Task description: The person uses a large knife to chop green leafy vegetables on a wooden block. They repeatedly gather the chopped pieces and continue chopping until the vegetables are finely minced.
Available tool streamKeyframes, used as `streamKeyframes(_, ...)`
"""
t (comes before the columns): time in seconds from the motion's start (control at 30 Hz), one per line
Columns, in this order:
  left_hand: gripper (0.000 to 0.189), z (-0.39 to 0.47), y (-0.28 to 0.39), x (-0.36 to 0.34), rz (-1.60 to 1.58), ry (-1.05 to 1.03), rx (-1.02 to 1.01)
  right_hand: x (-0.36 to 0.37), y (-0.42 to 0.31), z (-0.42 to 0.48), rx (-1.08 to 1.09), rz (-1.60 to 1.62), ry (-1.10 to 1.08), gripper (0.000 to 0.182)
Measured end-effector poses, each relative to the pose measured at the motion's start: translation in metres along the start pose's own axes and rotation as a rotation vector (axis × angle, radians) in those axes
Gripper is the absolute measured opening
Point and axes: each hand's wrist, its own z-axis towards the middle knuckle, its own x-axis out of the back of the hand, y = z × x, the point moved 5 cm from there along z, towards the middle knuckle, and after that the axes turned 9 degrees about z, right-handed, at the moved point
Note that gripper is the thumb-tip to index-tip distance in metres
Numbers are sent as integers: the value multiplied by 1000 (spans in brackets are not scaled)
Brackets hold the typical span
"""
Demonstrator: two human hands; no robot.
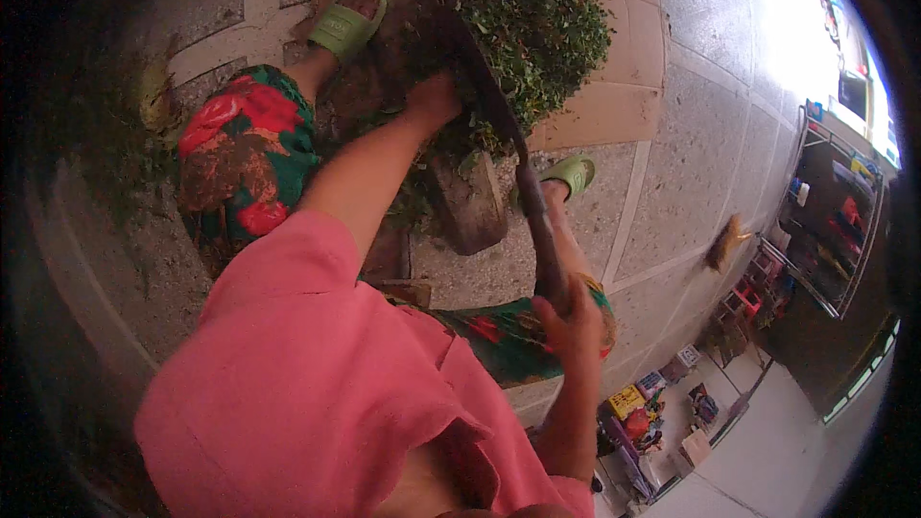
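My right hand (575,324) is closed around the wooden handle (541,230) of a large chopping knife. Its long dark blade (486,79) slants up and to the left, beside my left hand (434,97). That hand is a fist on leafy greens (392,111) over a worn wooden block (471,212), its fingertips in shadow. A heap of finely chopped green leaves (532,36) lies just beyond the blade, on flattened cardboard (619,115). The blade hides part of the heap and of the block.
Green slippers (347,21) are on my feet, either side of the block. Darker loose greenery (129,129) lies on the left floor. At right are a brush (725,243), a metal-framed rack (827,230) and a low table (709,439) with boxes and bags.
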Motion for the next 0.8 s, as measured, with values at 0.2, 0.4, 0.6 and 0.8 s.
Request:
streamKeyframes(0.2,44,-6,0,-2,111,153,36,-85,76,23,-295,15,-73,51)
streamKeyframes(0.4,38,-7,2,6,-17,-35,-7,-19,36,6,-61,279,0,44)
streamKeyframes(0.6,37,11,-8,-23,83,19,-86,51,-81,-5,-47,327,156,46)
streamKeyframes(0.8,42,10,7,1,12,-109,15,-27,32,7,-218,181,-81,53)
